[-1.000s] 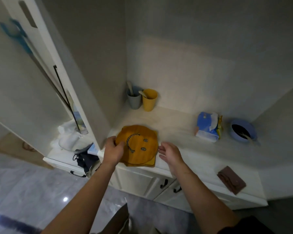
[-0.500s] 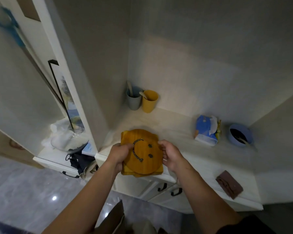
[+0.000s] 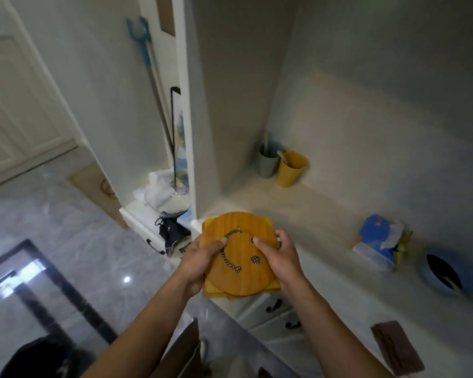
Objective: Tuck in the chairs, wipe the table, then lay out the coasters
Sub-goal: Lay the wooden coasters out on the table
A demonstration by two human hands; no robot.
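A stack of yellow wooden coasters point(image 3: 243, 257) is held up off the white counter point(image 3: 325, 230), over its front edge. The top coaster is round with a smiley face of dark inlay; square ones lie under it. My left hand point(image 3: 200, 260) grips the stack's left edge, thumb on top. My right hand point(image 3: 279, 257) grips the right edge, thumb over one eye of the face. A brown folded cloth point(image 3: 396, 347) lies on the counter at the lower right.
A grey cup point(image 3: 268, 162) and a yellow cup point(image 3: 291, 167) stand in the counter's back corner. A blue tissue pack point(image 3: 380, 241) and a blue bowl point(image 3: 443, 271) sit to the right. A cabinet side panel point(image 3: 191, 132) rises left of the coasters. Drawers are below; marble floor point(image 3: 66, 241) lies left.
Both hands closed on the coaster stack and lifted it from the counter toward me. The view has swung left, showing more floor.
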